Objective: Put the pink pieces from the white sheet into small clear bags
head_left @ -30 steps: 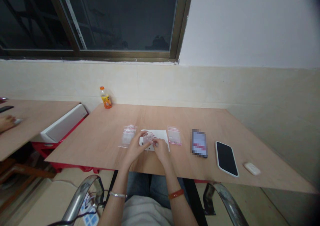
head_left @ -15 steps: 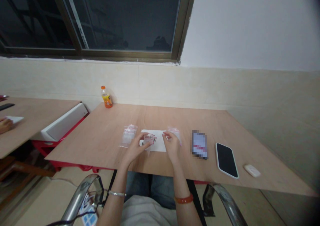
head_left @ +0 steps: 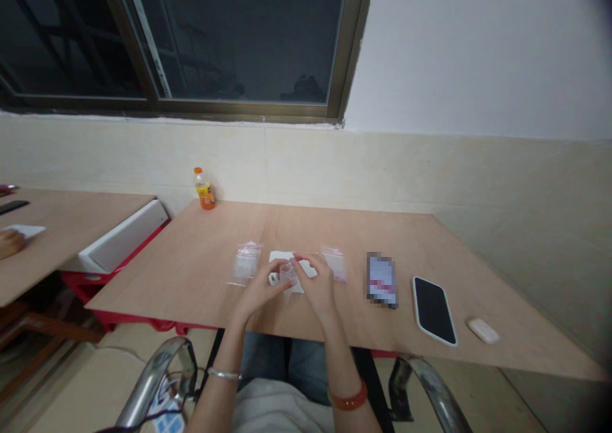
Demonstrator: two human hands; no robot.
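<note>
My left hand (head_left: 261, 289) curls its thumb and fingers around a small clear plastic bag (head_left: 287, 271), held just above a white sheet of paper (head_left: 279, 255). At the bag's upper right edge, the fingertips of my right hand (head_left: 319, 287) are drawn together in a pinch. What they hold, if anything, is too small to make out. Clear zip bags (head_left: 247, 262) lie left of the paper. More clear bags with a pink-red edge (head_left: 336, 264) lie right of it, beside my right hand. My hands cover much of the paper.
A phone with a pixelated screen (head_left: 382, 281), a white-framed tablet (head_left: 435, 310) and a small white case (head_left: 482, 330) lie to the right. An orange drink bottle (head_left: 205, 190) stands at the back left. Another person's hand (head_left: 10, 243) rests on the neighbouring table.
My right hand has moved left from the right part of the paper to the bag's edge. My left hand keeps hold of the bag in nearly the same spot.
</note>
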